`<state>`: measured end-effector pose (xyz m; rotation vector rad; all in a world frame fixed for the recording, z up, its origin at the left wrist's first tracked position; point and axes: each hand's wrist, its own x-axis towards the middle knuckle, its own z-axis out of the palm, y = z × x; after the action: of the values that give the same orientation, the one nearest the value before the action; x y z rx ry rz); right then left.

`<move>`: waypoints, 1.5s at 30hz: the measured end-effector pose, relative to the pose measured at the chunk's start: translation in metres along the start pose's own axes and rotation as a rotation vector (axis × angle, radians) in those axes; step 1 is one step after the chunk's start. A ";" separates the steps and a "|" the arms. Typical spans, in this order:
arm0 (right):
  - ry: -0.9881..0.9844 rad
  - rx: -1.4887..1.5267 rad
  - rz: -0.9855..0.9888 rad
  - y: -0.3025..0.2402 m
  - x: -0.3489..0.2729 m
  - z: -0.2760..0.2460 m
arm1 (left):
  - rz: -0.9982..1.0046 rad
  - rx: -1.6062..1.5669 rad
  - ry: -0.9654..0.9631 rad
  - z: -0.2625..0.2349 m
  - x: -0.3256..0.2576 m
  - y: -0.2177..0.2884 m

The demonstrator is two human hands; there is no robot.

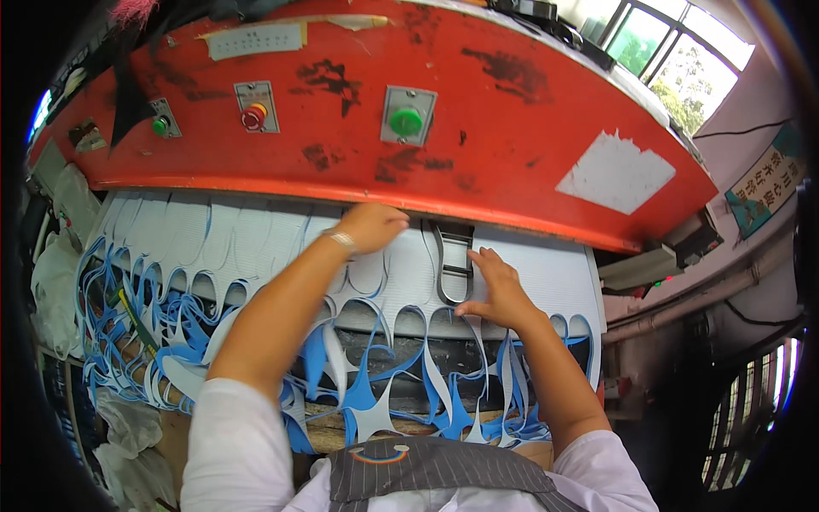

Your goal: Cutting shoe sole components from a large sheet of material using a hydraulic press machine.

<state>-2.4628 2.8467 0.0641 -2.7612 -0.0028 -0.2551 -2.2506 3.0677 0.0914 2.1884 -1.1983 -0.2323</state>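
A sole-shaped metal cutting die (455, 264) stands on a white ribbed sheet (405, 277), its far end close under the red machine front. My right hand (502, 292) is at the die's right side, thumb by its near end and fingers apart along its edge; it is not closed round it. Left of the die, my left hand (373, 229) hovers over the sheet near the machine's lower edge. Its fingers are curled together, and whatever they may hold is hidden. Sole-shaped outlines and cutouts mark the sheet. White and blue offcut strips (363, 397) hang from its near edge.
The red machine front (341, 111) spans the far side, low over the sheet. It carries a large green button (406, 122), a red knob (253, 117) and a smaller green button (161, 126). Plastic bags (64, 290) hang at the left; a pipe (682, 307) runs at the right.
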 end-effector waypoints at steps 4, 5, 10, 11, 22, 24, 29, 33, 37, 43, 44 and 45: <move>0.121 0.136 -0.091 -0.045 0.016 -0.036 | 0.004 -0.350 0.857 -0.089 -0.085 -0.042; 0.229 0.119 -0.142 -0.062 0.025 -0.046 | -0.115 -0.348 1.034 -0.111 -0.101 -0.056; 0.459 0.337 -0.197 -0.145 0.101 -0.086 | -0.322 0.440 1.653 -0.210 -0.187 -0.157; 0.493 0.298 -0.179 -0.161 0.112 -0.098 | -0.361 0.514 1.668 -0.225 -0.188 -0.159; 0.119 0.122 -0.147 -0.125 -0.002 -0.114 | -0.231 0.027 0.831 -0.131 -0.227 0.017; -0.301 0.138 0.078 -0.128 -0.042 -0.111 | -0.079 -0.124 0.745 -0.053 -0.238 0.066; -0.533 0.039 0.017 -0.102 -0.139 -0.098 | 0.286 -0.084 0.199 0.061 -0.234 0.190; -0.422 0.041 -0.034 -0.098 -0.182 -0.082 | 0.045 0.101 0.197 0.113 -0.237 0.222; -0.090 0.005 -0.094 -0.082 -0.205 -0.054 | 0.025 0.137 0.347 0.130 -0.224 0.235; -0.101 0.010 -0.112 -0.065 -0.195 -0.066 | -0.070 0.138 0.375 0.138 -0.207 0.246; -0.088 0.018 -0.103 -0.062 -0.192 -0.068 | -0.059 0.147 0.366 0.133 -0.203 0.244; -0.152 0.016 -0.148 -0.063 -0.189 -0.075 | -0.064 0.143 0.300 0.125 -0.201 0.245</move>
<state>-2.6643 2.8845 0.1217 -2.7602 -0.2476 -0.0821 -2.5907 3.0795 0.1121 2.2868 -1.0045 0.1565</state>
